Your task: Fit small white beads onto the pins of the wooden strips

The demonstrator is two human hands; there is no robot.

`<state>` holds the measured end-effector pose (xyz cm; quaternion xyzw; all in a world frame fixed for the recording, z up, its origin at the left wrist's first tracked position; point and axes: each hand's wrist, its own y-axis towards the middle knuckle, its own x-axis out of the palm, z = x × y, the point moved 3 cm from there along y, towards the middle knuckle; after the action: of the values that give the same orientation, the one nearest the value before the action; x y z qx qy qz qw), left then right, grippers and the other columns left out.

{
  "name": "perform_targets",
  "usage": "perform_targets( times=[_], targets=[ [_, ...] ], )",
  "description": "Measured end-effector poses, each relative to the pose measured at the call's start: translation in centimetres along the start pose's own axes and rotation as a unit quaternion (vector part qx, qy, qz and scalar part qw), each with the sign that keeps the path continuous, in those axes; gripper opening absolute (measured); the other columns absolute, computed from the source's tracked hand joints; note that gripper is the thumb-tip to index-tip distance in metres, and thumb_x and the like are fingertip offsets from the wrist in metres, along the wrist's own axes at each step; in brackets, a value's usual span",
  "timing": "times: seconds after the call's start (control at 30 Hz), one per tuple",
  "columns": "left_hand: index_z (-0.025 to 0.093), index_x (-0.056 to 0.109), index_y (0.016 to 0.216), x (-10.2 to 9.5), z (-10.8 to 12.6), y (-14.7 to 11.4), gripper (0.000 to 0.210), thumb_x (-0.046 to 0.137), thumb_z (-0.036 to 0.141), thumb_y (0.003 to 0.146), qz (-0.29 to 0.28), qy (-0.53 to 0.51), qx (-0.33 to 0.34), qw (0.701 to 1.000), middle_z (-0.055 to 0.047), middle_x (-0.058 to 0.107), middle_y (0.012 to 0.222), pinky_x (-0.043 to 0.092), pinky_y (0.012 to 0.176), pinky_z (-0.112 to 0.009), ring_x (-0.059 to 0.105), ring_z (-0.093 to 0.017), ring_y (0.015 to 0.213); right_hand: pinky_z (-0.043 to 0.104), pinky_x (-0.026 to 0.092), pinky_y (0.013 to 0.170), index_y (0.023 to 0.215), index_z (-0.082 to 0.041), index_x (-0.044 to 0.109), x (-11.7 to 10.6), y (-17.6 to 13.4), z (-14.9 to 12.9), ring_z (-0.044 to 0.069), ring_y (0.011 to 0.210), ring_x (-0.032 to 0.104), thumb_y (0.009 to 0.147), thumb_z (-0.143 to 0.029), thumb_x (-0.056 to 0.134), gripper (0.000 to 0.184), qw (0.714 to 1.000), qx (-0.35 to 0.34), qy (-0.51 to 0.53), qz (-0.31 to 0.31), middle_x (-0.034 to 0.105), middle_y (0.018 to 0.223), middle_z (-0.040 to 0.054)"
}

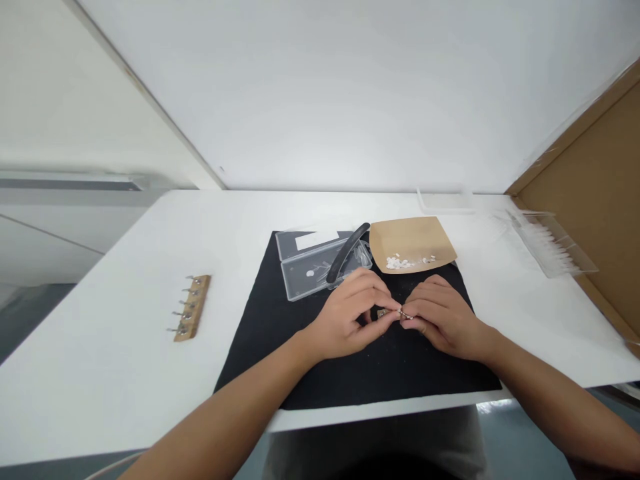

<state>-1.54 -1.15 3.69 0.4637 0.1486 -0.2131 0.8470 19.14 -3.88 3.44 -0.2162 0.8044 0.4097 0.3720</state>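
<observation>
My left hand (353,313) and my right hand (445,317) meet over a black mat (345,383), fingertips almost touching. Between the right thumb and fingers is a small shiny metal piece (407,315), mostly covered, so its exact kind is unclear. The left thumb and forefinger pinch at its left end; whatever tiny thing they hold is hidden by the fingertips. Just behind the left fingers shows a small tan and metal bit (383,313). Beyond the hands lie an open clear plastic case (300,288) and a brown paper tray (413,233) with white bits in it.
A black curved strip (345,257) lies across the case. On the white table (125,373), at left, stands a wooden block (200,297) with several metal fittings. At right are clear bags (547,247) of white pieces, a clear container (445,202) and a cardboard wall (595,167).
</observation>
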Motion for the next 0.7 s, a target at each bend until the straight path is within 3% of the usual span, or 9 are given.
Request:
perform_targets(
  times=[0.27,0.43,0.6,0.7],
  targets=[
    [0.019,0.073,0.104,0.09,-0.25,-0.24,0.011,0.078,0.017,0.093,0.043,0.025,-0.013,0.999,-0.005,0.072,0.088,0.057,0.063,-0.026,0.067,-0.018,0.088,0.035,0.037,0.077,0.101,-0.020,0.062,-0.01,0.16,-0.02,0.016,0.079,0.058,0.111,-0.026,0.056,0.013,0.999,0.002,-0.032,0.008,0.071,0.089,0.0025],
    [0.020,0.074,0.101,0.15,-0.26,-0.14,0.009,0.077,0.017,0.093,0.031,0.022,-0.021,0.999,-0.005,0.073,0.085,0.055,0.057,-0.023,0.068,-0.019,0.090,0.036,0.036,0.078,0.101,-0.020,0.062,0.11,0.07,0.00,0.016,0.079,0.059,0.111,-0.026,0.057,0.012,0.999,0.009,-0.044,-0.004,0.072,0.089,0.0023],
    [0.021,0.075,0.103,-0.07,-0.14,0.13,0.012,0.077,0.017,0.092,0.022,0.013,0.003,1.000,-0.004,0.076,0.085,0.062,0.081,-0.038,0.071,-0.019,0.085,0.036,0.034,0.076,0.101,-0.020,0.061,0.11,0.03,-0.20,0.016,0.077,0.058,0.110,-0.024,0.057,0.011,0.998,0.007,-0.055,-0.010,0.072,0.089,0.0020],
    [0.021,0.076,0.103,-0.18,-0.17,0.20,0.013,0.075,0.016,0.092,0.019,0.008,0.005,1.000,-0.004,0.076,0.084,0.062,0.083,-0.040,0.072,-0.019,0.086,0.036,0.034,0.076,0.101,-0.020,0.061,0.10,0.04,-0.28,0.016,0.077,0.058,0.110,-0.024,0.056,0.011,0.998,0.009,-0.062,-0.013,0.072,0.089,0.0018]
  ],
)
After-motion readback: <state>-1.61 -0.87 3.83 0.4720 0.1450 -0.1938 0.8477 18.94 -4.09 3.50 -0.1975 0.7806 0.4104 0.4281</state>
